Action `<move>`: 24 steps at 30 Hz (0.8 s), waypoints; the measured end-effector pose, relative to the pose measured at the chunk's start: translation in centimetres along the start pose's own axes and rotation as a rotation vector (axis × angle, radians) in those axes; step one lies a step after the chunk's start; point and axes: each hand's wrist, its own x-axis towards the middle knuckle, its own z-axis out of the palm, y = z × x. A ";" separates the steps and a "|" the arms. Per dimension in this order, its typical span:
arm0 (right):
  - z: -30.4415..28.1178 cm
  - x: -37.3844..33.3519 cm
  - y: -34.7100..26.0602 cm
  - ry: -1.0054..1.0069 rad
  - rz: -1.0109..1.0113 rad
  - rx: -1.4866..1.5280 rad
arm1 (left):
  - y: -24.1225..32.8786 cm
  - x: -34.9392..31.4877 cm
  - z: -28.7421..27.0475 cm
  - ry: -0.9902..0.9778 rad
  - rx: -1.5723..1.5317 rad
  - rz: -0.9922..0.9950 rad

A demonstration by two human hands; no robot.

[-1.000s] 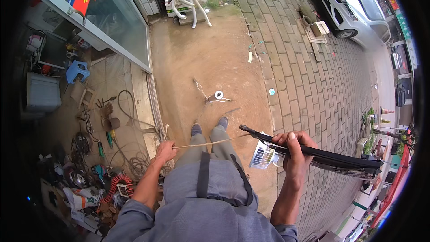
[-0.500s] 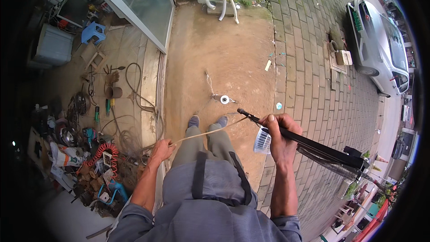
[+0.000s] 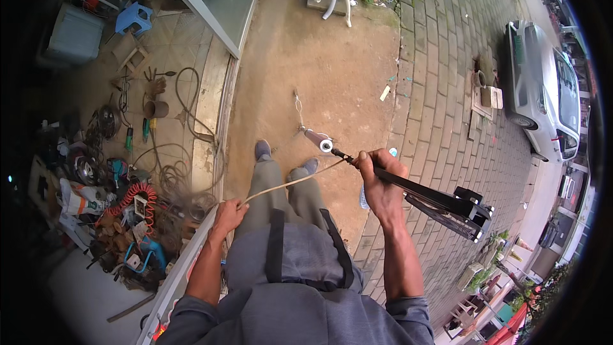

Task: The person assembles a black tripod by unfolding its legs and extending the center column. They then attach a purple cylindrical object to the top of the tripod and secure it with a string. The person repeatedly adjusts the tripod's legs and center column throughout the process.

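Head camera view: nearest the lens is the wearer's grey fabric garment with black straps (image 3: 276, 247). Beyond it, the left hand (image 3: 228, 218) is closed on a thin tan cord (image 3: 294, 183), which runs nearly straight across the front of the legs to the tip region of a long black metal arm (image 3: 429, 188). The near-straight line suggests slight tension, kept by the hands being well apart.

The right hand (image 3: 383, 182) is gripping this arm toward its narrow end, with the thumb along the top; such a hold probably steadies the tip. The heavier-looking end, with a dark coil spring (image 3: 440, 222) beneath, projects rightward over the pavement. How the cord is fastened cannot be told.

Past the tip, on brown ground (image 3: 319, 70) ahead of the shoes, is a round white cylinder with a dark centre (image 3: 326, 145); contact with the tip cannot be confirmed. To the left, a red coiled hose (image 3: 145, 191) lies among piled tools, apparently stored aside within the doorway.

Farther out are a blue plastic stool (image 3: 133, 19), ribbed white hoses (image 3: 329, 3) and a silver car (image 3: 554, 99) on the right.
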 end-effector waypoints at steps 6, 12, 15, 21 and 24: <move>1.7 0.3 -0.6 -0.017 -0.006 -0.124 | 0.3 1.7 -2.3 -0.025 -0.060 0.004; 3.1 0.2 -1.2 0.009 0.022 -0.154 | -1.0 3.4 -3.0 -0.040 -0.051 0.046; 3.7 0.2 -1.5 0.017 0.025 -0.169 | -1.1 4.0 -3.4 -0.056 -0.024 0.042; 4.4 0.4 -3.3 0.036 0.036 -0.232 | -0.7 4.9 -4.2 -0.009 -0.049 0.143; 4.4 0.5 -1.9 0.054 0.054 -0.195 | -0.4 5.3 -4.5 -0.008 -0.074 0.169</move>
